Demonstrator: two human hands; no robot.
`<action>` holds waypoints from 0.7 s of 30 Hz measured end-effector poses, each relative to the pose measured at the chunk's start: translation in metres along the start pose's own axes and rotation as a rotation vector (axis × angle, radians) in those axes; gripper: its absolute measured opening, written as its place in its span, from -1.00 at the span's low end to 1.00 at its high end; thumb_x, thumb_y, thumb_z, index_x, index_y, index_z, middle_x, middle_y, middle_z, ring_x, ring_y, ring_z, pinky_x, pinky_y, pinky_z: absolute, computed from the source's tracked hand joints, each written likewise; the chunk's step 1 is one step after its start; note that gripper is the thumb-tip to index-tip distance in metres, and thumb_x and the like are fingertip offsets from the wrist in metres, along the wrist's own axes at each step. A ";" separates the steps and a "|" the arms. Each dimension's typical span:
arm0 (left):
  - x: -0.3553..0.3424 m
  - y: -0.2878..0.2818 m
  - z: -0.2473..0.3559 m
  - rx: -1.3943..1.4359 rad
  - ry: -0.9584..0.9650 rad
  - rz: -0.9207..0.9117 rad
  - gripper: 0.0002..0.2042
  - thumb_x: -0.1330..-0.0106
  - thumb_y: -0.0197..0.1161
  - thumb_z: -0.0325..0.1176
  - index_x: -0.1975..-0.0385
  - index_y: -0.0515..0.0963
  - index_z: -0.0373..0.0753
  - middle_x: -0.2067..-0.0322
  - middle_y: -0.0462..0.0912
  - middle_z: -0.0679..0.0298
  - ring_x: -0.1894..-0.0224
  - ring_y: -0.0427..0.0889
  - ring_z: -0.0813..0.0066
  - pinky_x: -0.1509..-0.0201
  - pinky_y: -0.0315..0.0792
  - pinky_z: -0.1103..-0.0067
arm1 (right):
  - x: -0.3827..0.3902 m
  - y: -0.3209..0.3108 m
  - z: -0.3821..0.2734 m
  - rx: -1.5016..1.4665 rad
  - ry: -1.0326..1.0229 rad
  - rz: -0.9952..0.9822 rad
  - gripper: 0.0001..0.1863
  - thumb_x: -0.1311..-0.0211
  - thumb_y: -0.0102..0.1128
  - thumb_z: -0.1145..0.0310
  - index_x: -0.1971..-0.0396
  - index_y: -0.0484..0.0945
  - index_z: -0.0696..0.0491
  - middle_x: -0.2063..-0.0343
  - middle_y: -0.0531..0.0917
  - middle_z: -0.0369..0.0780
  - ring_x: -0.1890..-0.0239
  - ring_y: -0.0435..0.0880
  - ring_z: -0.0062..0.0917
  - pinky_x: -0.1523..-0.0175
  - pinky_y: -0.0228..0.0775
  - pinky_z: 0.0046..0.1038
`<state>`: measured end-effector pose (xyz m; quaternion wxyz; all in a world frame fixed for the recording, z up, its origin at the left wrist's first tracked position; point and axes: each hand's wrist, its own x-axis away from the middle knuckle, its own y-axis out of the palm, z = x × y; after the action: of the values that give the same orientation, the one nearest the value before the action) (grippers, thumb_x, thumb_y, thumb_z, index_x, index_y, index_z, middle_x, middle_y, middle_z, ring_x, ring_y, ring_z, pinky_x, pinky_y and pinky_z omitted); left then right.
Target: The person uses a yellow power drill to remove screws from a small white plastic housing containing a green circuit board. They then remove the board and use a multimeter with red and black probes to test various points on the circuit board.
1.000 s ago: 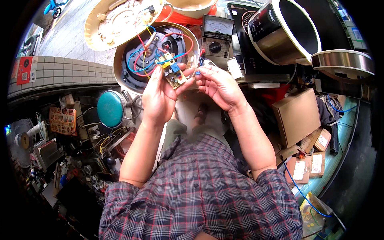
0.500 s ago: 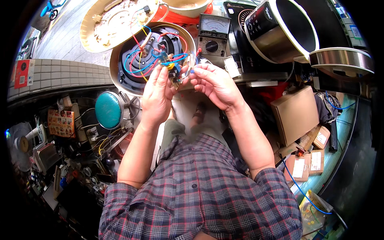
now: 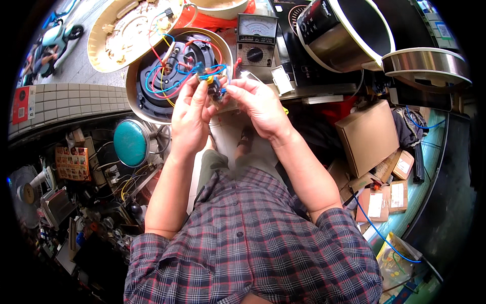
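Observation:
My left hand (image 3: 189, 117) is closed around a small circuit board (image 3: 216, 89) with blue and yellow components. My right hand (image 3: 263, 107) pinches at the board's right edge, beside a small blue part; its fingertips partly cover what they grip. Blue, red and yellow wires (image 3: 148, 81) run from the board into an upturned round appliance base (image 3: 132, 99), black inside with a cream rim. Just right of this base stands an analog multimeter (image 3: 256, 39) with a dial. A cream plastic bottom cover (image 3: 93, 43) lies tilted beyond the base on the left, with wires reaching it.
A steel inner-pot housing (image 3: 324, 43) lies on its side at the far right, near a metal ring (image 3: 425, 66). A green stool (image 3: 130, 143) stands left below the bench. Cardboard boxes (image 3: 367, 144) are piled on the right; clutter fills the lower left.
The view has shifted slightly, moving the bench things left in the picture. Both hands stay at the board, now closer together. A scooter has come into view at the far left.

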<state>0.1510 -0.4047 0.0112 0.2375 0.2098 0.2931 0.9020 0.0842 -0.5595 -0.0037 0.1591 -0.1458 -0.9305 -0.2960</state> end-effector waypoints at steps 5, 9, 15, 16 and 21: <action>-0.001 0.000 -0.002 -0.023 -0.011 0.029 -0.64 -0.63 0.05 -0.30 -0.31 0.35 -0.30 -0.13 0.59 0.17 -0.11 0.65 0.48 -0.08 0.66 0.54 | -0.002 0.003 0.003 -0.047 -0.012 -0.014 -0.81 -0.47 0.23 0.41 0.08 0.67 0.21 0.26 0.76 -0.23 0.22 0.71 -0.63 0.00 0.54 -0.56; -0.005 -0.005 -0.006 -0.032 -0.012 0.055 -0.67 -0.63 0.07 -0.30 -0.28 0.37 -0.27 -0.06 0.62 0.24 0.01 0.66 0.61 -0.01 0.67 0.58 | -0.003 0.005 0.008 -0.084 -0.028 -0.009 -0.80 -0.48 0.22 0.40 0.09 0.67 0.21 0.27 0.77 -0.24 0.24 0.72 -0.63 0.02 0.55 -0.56; -0.006 0.003 -0.004 -0.006 -0.025 0.077 -0.71 -0.63 0.08 -0.31 -0.23 0.38 -0.25 0.00 0.62 0.30 0.06 0.66 0.66 0.07 0.65 0.65 | -0.003 0.006 0.009 -0.119 -0.051 0.004 -0.81 -0.47 0.24 0.40 0.09 0.67 0.20 0.25 0.76 -0.24 0.22 0.70 -0.64 0.01 0.54 -0.56; -0.005 0.007 -0.002 -0.007 -0.029 0.095 -0.71 -0.63 0.08 -0.31 -0.23 0.38 -0.25 0.02 0.62 0.31 0.08 0.65 0.68 0.08 0.64 0.66 | -0.004 0.005 0.013 -0.132 -0.057 0.016 -0.81 -0.47 0.24 0.40 0.09 0.67 0.19 0.25 0.76 -0.24 0.22 0.70 -0.64 0.00 0.53 -0.56; -0.007 0.000 -0.004 -0.013 -0.026 0.077 -0.71 -0.63 0.07 -0.33 -0.23 0.38 -0.26 0.06 0.62 0.33 0.16 0.62 0.75 0.13 0.63 0.67 | -0.002 0.009 0.018 -0.189 -0.067 0.045 -0.81 -0.47 0.25 0.40 0.09 0.67 0.19 0.24 0.76 -0.25 0.20 0.68 -0.65 -0.03 0.51 -0.56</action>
<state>0.1543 -0.4101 0.0070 0.2076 0.2309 0.2759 0.9097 0.0858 -0.5424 -0.0140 0.1204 -0.1910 -0.8997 -0.3737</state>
